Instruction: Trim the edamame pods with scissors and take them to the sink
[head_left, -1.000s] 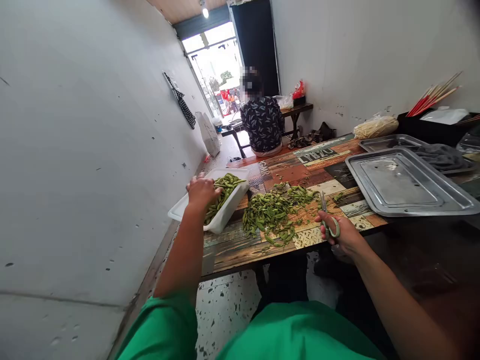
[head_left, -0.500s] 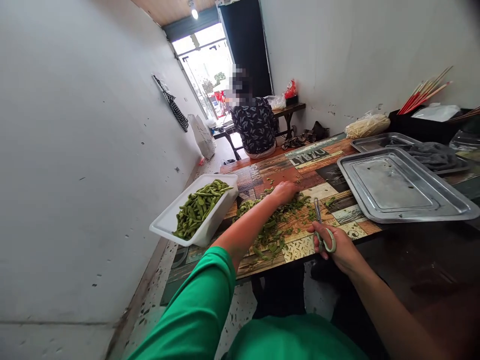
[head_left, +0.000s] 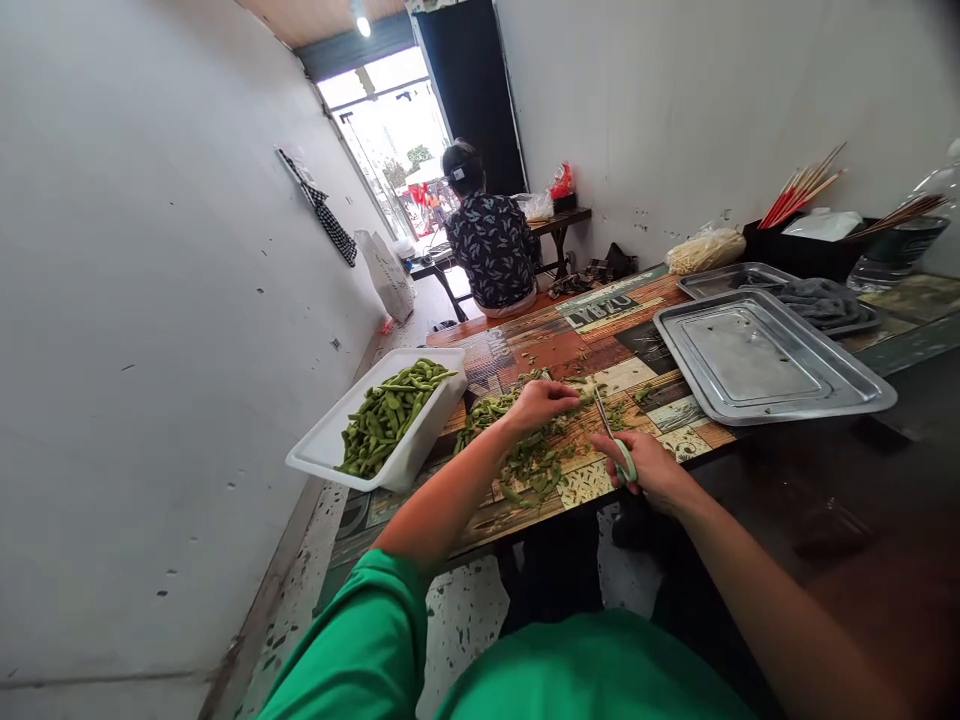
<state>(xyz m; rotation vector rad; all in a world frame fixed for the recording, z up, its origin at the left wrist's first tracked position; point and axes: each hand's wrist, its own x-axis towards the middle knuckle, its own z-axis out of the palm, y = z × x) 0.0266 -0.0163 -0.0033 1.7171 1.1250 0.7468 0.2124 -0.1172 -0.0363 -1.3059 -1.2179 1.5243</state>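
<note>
My left hand is over the pile of green pods and clippings, fingers pinched together. At its fingertips is a blurred green edamame pod, close to the scissor tips. My right hand grips a pair of scissors by pale green handles, blades pointing away from me toward the left fingertips. To the left, a white plastic tub holds a heap of whole edamame pods. Loose cut bits lie scattered across the patterned table.
Right of the hands lies a metal tray, with a second tray bearing dark cloth behind. Bagged sticks and a black box of skewers stand near the wall. Another person sits beyond the table, back turned.
My left hand has drawn back from the far side of the pile, toward me and left, into a pinch. The scissors have come nearer to its fingertips. The view has shifted slightly.
</note>
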